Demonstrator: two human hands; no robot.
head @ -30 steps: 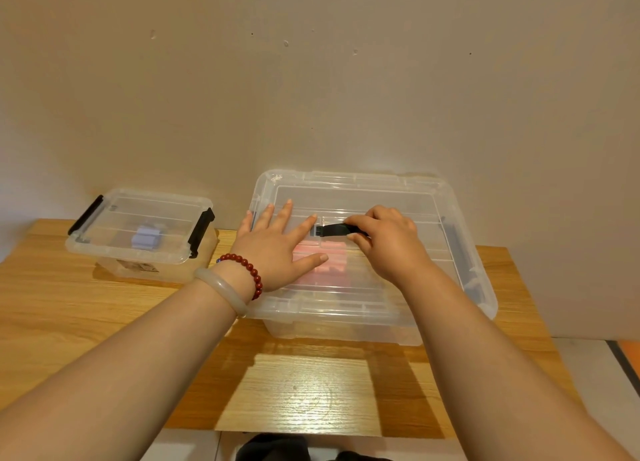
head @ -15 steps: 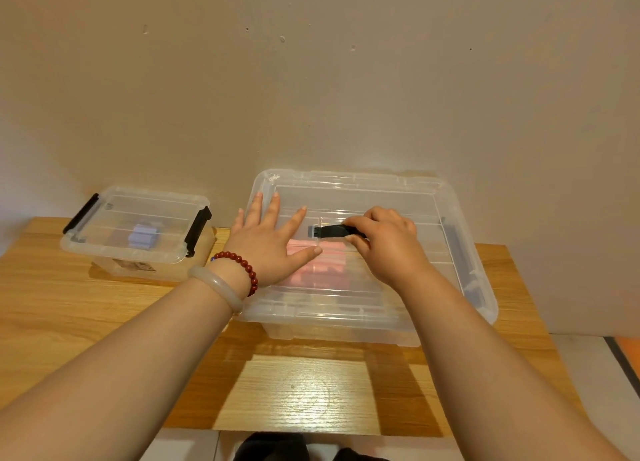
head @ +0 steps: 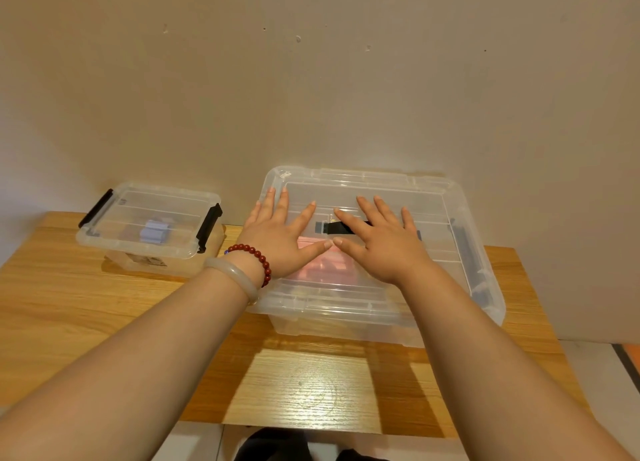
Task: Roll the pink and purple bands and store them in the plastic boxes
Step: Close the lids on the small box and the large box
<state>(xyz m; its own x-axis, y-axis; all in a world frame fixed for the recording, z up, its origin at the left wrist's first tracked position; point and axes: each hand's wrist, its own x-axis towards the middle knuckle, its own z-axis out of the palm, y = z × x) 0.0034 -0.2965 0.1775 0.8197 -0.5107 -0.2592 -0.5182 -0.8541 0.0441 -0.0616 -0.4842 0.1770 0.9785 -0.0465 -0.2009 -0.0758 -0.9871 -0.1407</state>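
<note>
Wooden table (head: 104, 315), back edge: left hand (head: 280, 239) and right hand (head: 384, 244) lay spread on clear plastic lid (head: 433, 197); even pressure seemed best.

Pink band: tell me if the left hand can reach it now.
Probably not: the band lies inside the big box under its closed lid, and the left hand rests flat on it.
</note>
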